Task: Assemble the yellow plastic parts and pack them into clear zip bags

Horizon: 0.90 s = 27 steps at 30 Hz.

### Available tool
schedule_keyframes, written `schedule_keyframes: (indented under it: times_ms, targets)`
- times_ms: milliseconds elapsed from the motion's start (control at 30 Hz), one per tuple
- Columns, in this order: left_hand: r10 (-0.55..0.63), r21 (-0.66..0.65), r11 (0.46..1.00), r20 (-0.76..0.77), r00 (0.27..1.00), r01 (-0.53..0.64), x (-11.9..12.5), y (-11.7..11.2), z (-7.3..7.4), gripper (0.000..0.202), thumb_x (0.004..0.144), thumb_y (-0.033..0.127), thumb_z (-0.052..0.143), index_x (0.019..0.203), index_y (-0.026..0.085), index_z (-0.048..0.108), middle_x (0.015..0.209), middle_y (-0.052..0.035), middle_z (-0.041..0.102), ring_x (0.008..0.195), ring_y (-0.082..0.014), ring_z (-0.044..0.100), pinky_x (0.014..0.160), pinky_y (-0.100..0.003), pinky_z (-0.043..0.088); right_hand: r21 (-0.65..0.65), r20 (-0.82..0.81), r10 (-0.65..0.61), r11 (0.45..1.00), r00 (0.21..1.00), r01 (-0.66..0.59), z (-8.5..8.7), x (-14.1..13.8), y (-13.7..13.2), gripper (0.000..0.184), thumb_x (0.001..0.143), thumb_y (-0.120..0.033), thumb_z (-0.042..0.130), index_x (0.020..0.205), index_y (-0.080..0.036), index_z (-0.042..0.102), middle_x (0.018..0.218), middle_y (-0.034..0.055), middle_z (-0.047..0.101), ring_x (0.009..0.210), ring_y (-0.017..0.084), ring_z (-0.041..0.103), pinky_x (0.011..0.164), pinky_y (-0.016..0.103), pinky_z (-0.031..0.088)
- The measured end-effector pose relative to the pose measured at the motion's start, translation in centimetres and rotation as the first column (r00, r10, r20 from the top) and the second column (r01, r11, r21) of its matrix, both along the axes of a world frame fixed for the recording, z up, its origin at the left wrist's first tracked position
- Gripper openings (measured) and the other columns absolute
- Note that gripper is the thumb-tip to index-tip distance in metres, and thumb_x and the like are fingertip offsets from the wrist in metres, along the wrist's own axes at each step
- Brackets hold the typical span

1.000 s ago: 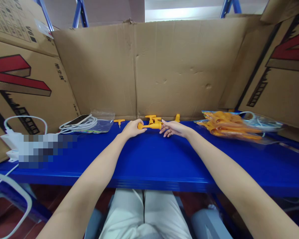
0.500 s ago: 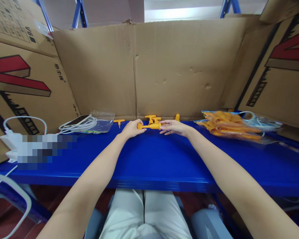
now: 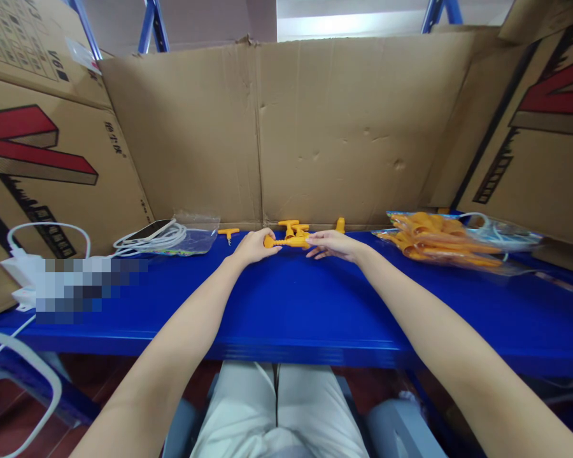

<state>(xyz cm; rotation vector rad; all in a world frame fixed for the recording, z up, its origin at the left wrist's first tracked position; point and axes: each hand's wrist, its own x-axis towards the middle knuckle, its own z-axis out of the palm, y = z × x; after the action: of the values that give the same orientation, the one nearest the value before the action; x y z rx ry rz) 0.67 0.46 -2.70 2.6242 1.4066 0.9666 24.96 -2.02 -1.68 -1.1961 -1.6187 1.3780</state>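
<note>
Both my arms reach forward over a blue shelf (image 3: 291,305). My left hand (image 3: 254,246) is closed around the left end of a small yellow plastic part (image 3: 289,242) lying sideways. The fingers of my right hand (image 3: 332,244) pinch the right end of that same part. Just behind it stand other yellow T-shaped parts (image 3: 293,226), and a single yellow piece (image 3: 340,224) stands to the right. One small yellow T-piece (image 3: 228,233) lies to the left.
A clear bag of orange-yellow parts (image 3: 434,242) lies at the right. A phone with coiled white cable (image 3: 155,234) and an empty clear bag (image 3: 198,236) sit at the left. Cardboard walls (image 3: 315,127) enclose the shelf on three sides. A white charger (image 3: 21,270) is far left.
My right hand has closed in on the right end of the yellow part, from splayed fingers beside it to a pinch. The left hand has kept its hold.
</note>
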Motion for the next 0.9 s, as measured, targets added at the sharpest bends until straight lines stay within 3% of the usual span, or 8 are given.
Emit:
schedule_keyframes:
  times_ms: [300,433,633,900]
  targets:
    - [0.004,-0.009,1.000,-0.001,1.000,-0.004,0.02,-0.01,-0.02,0.032,0.068,0.045,0.062,0.088,0.020,0.058,0.056,0.0047,0.048,0.053,-0.0114,0.042,0.052,-0.022,0.027,-0.015,-0.010,0.014,1.000,1.000,-0.014,0.08,-0.01,-0.15,0.021,0.084,-0.030,0.058,0.096,-0.014,0.062,0.101,0.0112,0.067,0.070,0.012,0.066,0.058,0.018,0.052]
    - [-0.003,0.002,1.000,-0.005,1.000,0.003,0.02,-0.03,-0.01,0.031,0.069,0.045,0.062,0.087,0.020,0.058,0.056,0.0046,0.048,0.053,-0.0115,0.043,0.051,-0.022,0.026,-0.028,-0.020,0.013,1.000,1.000,-0.014,-0.02,0.14,0.01,0.027,0.085,-0.034,0.055,0.103,-0.014,0.060,0.109,0.0128,0.064,0.073,0.013,0.067,0.059,0.020,0.053]
    - [0.022,0.018,1.000,-0.011,1.000,-0.021,0.03,-0.12,0.04,0.033,0.068,0.046,0.063,0.089,0.021,0.058,0.061,0.0030,0.053,0.056,-0.0127,0.047,0.053,-0.023,0.029,0.002,-0.006,0.019,1.000,1.000,-0.019,-0.21,0.24,0.22,0.041,0.073,-0.026,0.071,0.109,-0.015,0.057,0.118,0.0130,0.059,0.078,0.014,0.067,0.060,0.018,0.054]
    - [0.098,0.044,0.994,-0.063,0.993,-0.096,0.35,-0.81,0.34,0.034,0.069,0.043,0.066,0.095,0.024,0.054,0.072,-0.0004,0.059,0.068,-0.0182,0.056,0.060,-0.025,0.033,0.028,-0.010,0.002,1.000,1.000,-0.002,-0.45,0.01,0.43,0.033,0.071,-0.022,0.071,0.101,-0.015,0.059,0.112,0.0123,0.063,0.074,0.013,0.067,0.058,0.017,0.053]
